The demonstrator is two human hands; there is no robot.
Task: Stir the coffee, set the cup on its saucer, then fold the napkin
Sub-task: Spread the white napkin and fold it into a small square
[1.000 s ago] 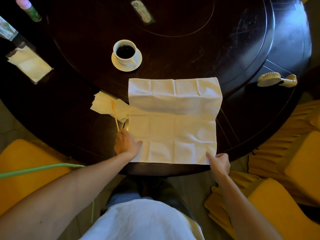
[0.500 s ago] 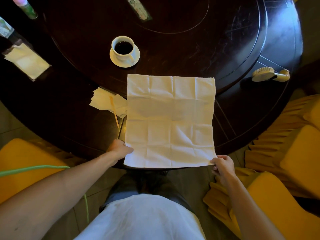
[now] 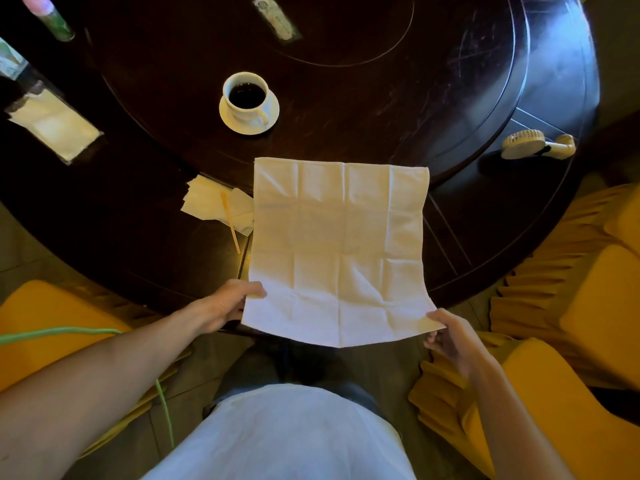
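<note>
Both hands have drawn back toward the body since a second ago, and the napkin's near edge, which lay flat on the tabletop then, now hangs lifted past the tabletop's rim. The left hand (image 3: 228,304) pinches the napkin's (image 3: 341,244) near left corner, thumb on top; the right hand (image 3: 452,341) pinches the near right corner the same way, so the near edge sags in a shallow curve between them, over the lap. The napkin is fully unfolded, a creased square; its far part rests on the tabletop (image 3: 381,98), with the far edge lying straight across the raised inner disc's rim. Just left of the napkin's left edge a stirrer (image 3: 231,223) lies on a small pile of paper tissues (image 3: 211,206), the tissues touching or nearly touching that edge. Beyond the far edge, well apart, the cup (image 3: 246,95) of coffee stands on its saucer (image 3: 273,110), handle toward the person. Bare dark wood lies right of the napkin as far as a small fan (image 3: 523,144) near the rim. At far left sits a tissue holder (image 3: 52,124). Yellow chairs (image 3: 588,306) flank the person on both sides.
</note>
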